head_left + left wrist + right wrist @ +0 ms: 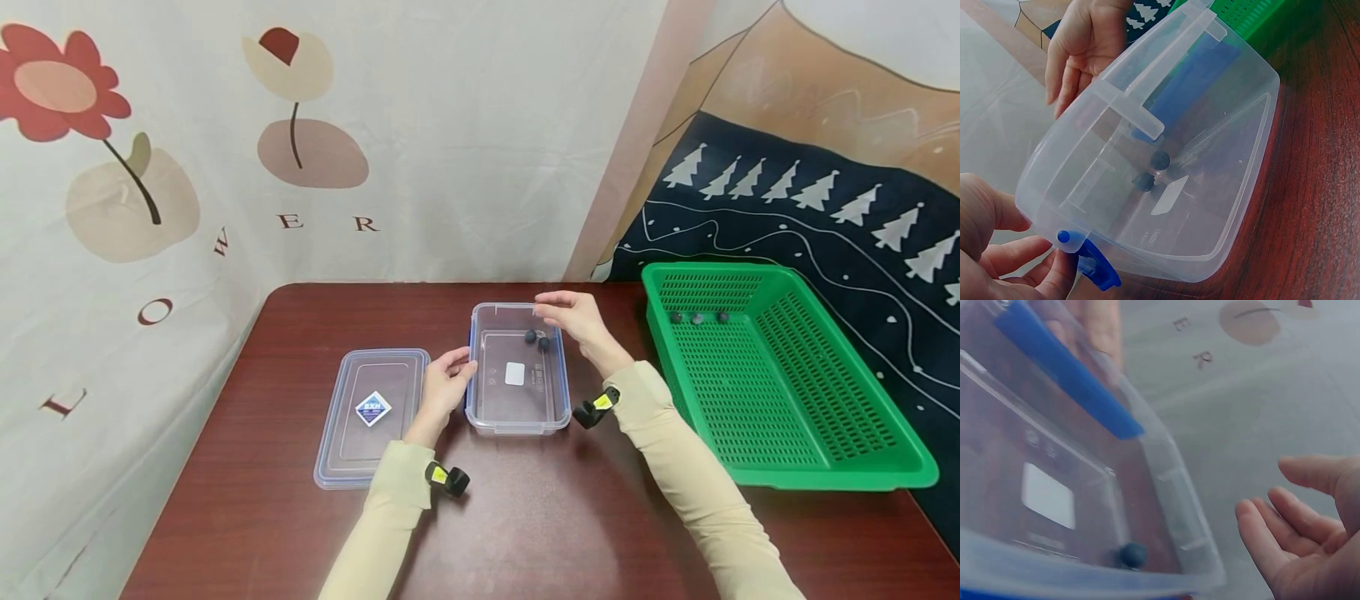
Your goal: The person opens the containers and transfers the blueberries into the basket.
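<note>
A clear plastic food container (495,403) with blue latches stands lidless on the table. Two blueberries (1143,182) lie on its floor, toward the back right corner in the head view. My left hand (447,385) holds the container's left side, its thumb and fingers by a blue latch (1094,265) that hangs down. Over the back right corner my right hand (579,323) hovers; in the right wrist view its fingers (1297,519) are loosely bent, with nothing between them. The container's lid (401,375), with a blue and white sticker, lies to the left.
To the right stands a green perforated basket (817,475) with several small dark round berries (697,318) near its back left. A printed cloth (465,150) hangs behind the brown table (285,333). The left forearm reaches past the lid's right edge.
</note>
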